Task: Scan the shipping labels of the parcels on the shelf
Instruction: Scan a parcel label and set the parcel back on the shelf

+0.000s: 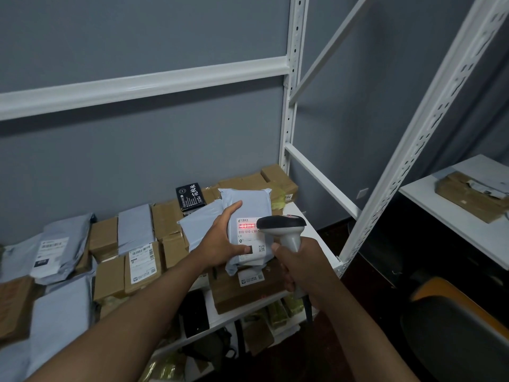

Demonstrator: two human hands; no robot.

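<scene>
Now left hand (pixel 220 241) grips the grey parcel (pixel 248 230) (thumb across its label (pixel 252 239)); right hand (pixel 300 267) clutches the scanner (pixel 283 230) just beside.

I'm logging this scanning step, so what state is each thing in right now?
Grey poly mailer parcel: tilted up, gripped by the left hand.
White shipping label: facing up, barcode lit red.
Grey handheld barcode scanner: on, gripped by the right hand, aimed at the label.
Brown cardboard box: lying flat under the mailer.
Black printed box: propped on the boxes.
</scene>
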